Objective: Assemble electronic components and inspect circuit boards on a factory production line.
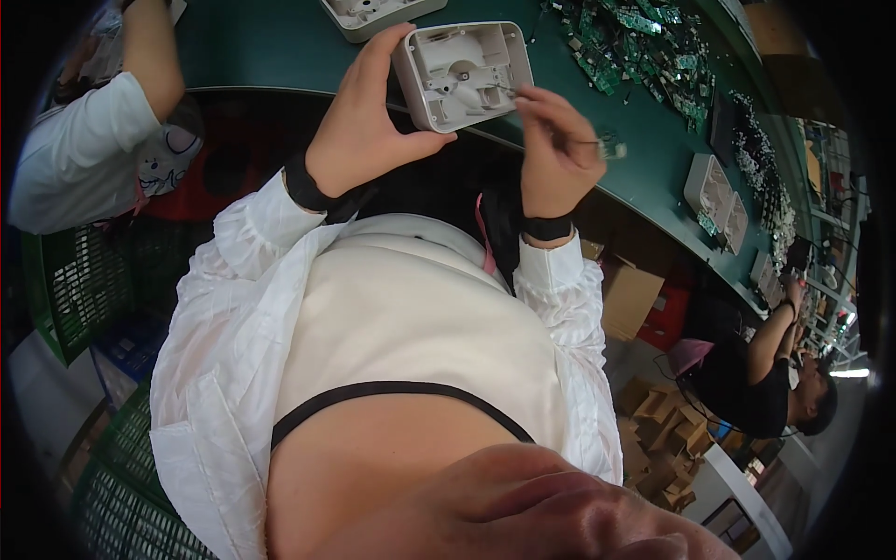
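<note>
My left hand grips a white plastic housing by its left side, fingers behind the far corner and thumb along the near edge. The housing is tilted with its open side toward me, showing molded ribs, posts and round recesses. At its right edge my right hand is closed in a pinch, fingertips over the housing's rim. A thin wire runs through those fingers, and a small green circuit board hangs from it beside the hand. What exactly sits between the fingertips is partly hidden.
A second white housing lies on the green tabletop. Piled circuit boards and white wired parts spread along the right, near more housings. One co-worker's arm is at left; another person works at right.
</note>
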Motion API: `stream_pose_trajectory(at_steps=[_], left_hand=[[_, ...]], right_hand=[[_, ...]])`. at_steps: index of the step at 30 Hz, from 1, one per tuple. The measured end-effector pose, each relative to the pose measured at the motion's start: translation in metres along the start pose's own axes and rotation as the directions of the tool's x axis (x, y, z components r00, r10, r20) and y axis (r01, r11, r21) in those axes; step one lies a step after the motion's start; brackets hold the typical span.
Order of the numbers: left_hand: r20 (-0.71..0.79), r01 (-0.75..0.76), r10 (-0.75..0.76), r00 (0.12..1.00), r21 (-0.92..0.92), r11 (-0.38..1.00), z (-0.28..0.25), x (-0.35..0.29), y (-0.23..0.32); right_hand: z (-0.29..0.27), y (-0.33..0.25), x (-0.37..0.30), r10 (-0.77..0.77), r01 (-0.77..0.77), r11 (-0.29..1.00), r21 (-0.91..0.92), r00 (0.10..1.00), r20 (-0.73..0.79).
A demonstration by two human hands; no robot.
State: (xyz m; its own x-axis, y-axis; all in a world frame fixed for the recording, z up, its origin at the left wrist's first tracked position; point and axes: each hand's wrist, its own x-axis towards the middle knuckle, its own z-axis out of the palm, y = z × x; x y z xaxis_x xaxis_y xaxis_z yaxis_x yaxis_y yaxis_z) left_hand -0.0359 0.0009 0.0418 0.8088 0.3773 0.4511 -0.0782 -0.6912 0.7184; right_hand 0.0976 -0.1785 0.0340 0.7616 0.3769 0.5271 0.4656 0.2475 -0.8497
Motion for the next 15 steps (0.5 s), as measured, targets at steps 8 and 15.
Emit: stream_pose_trajectory(at_steps=[8,15], left_hand=[[0.034,-0.022,0.024,0.999,-0.064,0.998,0.0022,0.0013,0.0115],[0.034,-0.051,0.054,0.998,-0.074,0.996,0.0053,0.0007,0.0131]], right_hand=[[0.0006,-0.0048,-0.0044,-0.139,0.169,0.974,-0.148,0.971,0.195],[-0.0041,-0.0021,-0.0010,-0.138,0.210,0.958,-0.197,0.935,0.325]])
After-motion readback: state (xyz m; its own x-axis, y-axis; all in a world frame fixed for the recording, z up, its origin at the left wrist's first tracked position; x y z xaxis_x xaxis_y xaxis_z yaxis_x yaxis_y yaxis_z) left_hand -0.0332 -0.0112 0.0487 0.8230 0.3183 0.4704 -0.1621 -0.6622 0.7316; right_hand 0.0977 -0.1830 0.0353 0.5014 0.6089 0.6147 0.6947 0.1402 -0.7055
